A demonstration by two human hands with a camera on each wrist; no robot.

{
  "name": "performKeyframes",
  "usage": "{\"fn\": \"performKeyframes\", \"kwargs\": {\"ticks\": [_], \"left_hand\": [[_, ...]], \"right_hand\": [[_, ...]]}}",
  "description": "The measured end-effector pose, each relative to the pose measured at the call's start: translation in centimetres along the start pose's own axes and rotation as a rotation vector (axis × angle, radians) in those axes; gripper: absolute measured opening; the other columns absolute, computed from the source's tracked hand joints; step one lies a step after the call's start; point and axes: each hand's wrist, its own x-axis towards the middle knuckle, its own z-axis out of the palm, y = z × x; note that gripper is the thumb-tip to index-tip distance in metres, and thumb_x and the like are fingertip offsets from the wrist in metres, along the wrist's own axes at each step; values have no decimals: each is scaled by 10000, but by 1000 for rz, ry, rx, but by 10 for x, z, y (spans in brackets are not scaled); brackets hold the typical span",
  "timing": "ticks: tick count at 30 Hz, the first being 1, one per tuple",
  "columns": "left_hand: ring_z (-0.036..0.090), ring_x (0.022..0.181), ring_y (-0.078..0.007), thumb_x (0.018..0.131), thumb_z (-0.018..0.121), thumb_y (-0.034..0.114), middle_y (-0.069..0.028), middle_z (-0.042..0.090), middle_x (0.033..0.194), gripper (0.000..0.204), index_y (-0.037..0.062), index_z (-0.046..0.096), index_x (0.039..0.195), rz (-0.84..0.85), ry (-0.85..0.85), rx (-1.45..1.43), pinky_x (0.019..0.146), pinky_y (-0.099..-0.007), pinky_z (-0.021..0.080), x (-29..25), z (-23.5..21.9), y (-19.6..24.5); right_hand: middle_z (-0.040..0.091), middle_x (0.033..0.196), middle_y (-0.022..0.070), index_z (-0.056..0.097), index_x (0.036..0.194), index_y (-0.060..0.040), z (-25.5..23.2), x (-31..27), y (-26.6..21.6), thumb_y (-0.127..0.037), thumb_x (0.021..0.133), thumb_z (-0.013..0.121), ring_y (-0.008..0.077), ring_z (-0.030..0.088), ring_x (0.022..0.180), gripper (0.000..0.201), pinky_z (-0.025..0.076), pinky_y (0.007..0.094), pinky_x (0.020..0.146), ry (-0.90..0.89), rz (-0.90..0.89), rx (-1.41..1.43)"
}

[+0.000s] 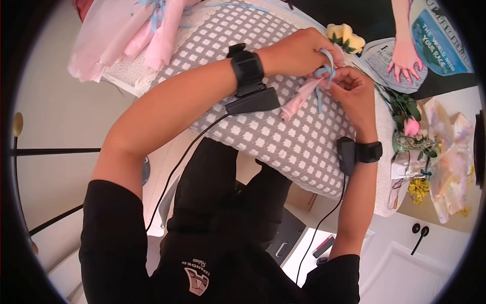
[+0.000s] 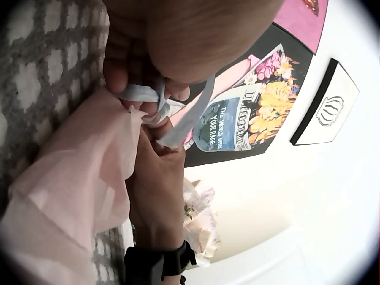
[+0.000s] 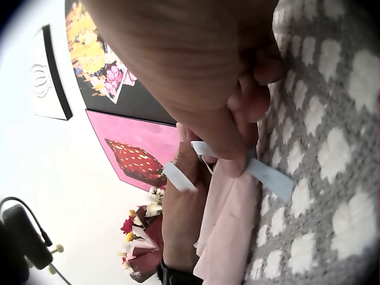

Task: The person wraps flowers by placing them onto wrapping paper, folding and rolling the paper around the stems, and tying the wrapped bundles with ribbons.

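Note:
A small bouquet with a yellow flower (image 1: 345,40) and pink wrapping paper (image 1: 298,103) lies over a grey and white checked cushion (image 1: 273,126). Light blue ribbon (image 1: 329,66) goes round the gathered paper, with a loop standing up and a tail hanging down. My left hand (image 1: 304,53) pinches the ribbon from the left side, fingers curled. On the right, my right hand (image 1: 356,91) pinches ribbon at the same gather, thumb pressed against the pink paper (image 3: 228,219). Both hands' fingertips meet close at the knot, which they partly hide.
A pink-wrapped bouquet (image 1: 134,35) with blue ribbon lies at the upper left. Green stems, a pink rose (image 1: 411,126) and yellow blossoms (image 1: 418,190) are at the right edge. Behind stands a poster with a painted hand (image 1: 405,66). Cables (image 1: 174,167) run from both wrist cameras.

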Motion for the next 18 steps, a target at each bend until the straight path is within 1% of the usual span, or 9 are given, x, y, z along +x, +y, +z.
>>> {"fn": "performKeyframes", "kwargs": {"ticks": [2, 5, 8, 9, 11, 13, 14, 16, 18], "left_hand": [[614, 625, -90, 909, 483, 9, -61, 692, 790, 290, -14, 710, 1087, -56, -3, -37, 572, -233, 515, 1, -1, 4], [608, 625, -79, 908, 453, -3, -55, 687, 779, 307, -14, 704, 1084, 37, 38, 20, 557, -232, 503, 2, 1, 1], [607, 624, -76, 908, 449, 1, -54, 682, 767, 300, -12, 690, 1087, 61, 6, -13, 555, -230, 499, 1, -2, 2], [607, 624, -76, 908, 449, 1, -54, 682, 767, 300, -12, 690, 1087, 65, 6, -15, 555, -230, 499, 2, -1, 2], [607, 621, -76, 898, 440, -6, -54, 679, 770, 303, -10, 677, 1087, -27, -1, -97, 567, -225, 502, 3, -1, 2], [609, 623, -78, 896, 440, -5, -56, 679, 779, 299, -11, 676, 1081, -32, 9, -101, 571, -224, 505, 2, -1, 5], [610, 624, -79, 893, 440, -4, -57, 680, 789, 296, -11, 674, 1074, -46, 20, -110, 576, -224, 507, -1, -1, 6], [612, 626, -82, 887, 435, -12, -59, 680, 801, 300, -10, 675, 1067, -58, 16, -122, 573, -225, 508, -1, 0, 3], [614, 628, -85, 881, 429, -21, -60, 681, 814, 304, -9, 676, 1059, -55, 13, -126, 571, -226, 509, 2, 0, 2]], "right_hand": [[707, 858, 58, 658, 943, 25, 3, -1, -5, 31, 783, 765, 77, 663, 768, 193, 535, 195, 684, 2, -1, 14], [711, 861, 66, 661, 940, 25, 1, 1, -7, 36, 782, 761, 79, 663, 762, 187, 539, 195, 693, -5, -3, 37], [711, 864, 59, 663, 944, 24, 4, -2, -5, 45, 787, 749, 69, 659, 762, 180, 535, 191, 692, 1, -5, -8], [705, 857, 47, 664, 949, 25, 4, -2, -5, 36, 798, 739, 55, 639, 733, 169, 511, 177, 661, 8, -6, -7], [699, 851, 36, 665, 954, 25, 2, 0, -6, 28, 808, 729, 40, 619, 705, 159, 488, 163, 629, 20, -13, -9], [678, 806, 7, 689, 948, 22, 2, 0, -3, -18, 836, 714, 12, 558, 641, 122, 414, 147, 564, 53, 10, -39], [678, 806, 7, 689, 948, 22, 3, 1, -2, -18, 836, 714, 12, 558, 641, 122, 414, 147, 564, 51, 12, -39], [660, 763, -18, 716, 936, 14, 2, 1, 1, -61, 849, 713, -1, 507, 599, 115, 367, 150, 532, 94, 10, -93], [661, 752, -21, 723, 932, 9, -1, 0, 2, -66, 848, 716, -2, 509, 598, 113, 372, 154, 529, 87, 39, -90]]}}
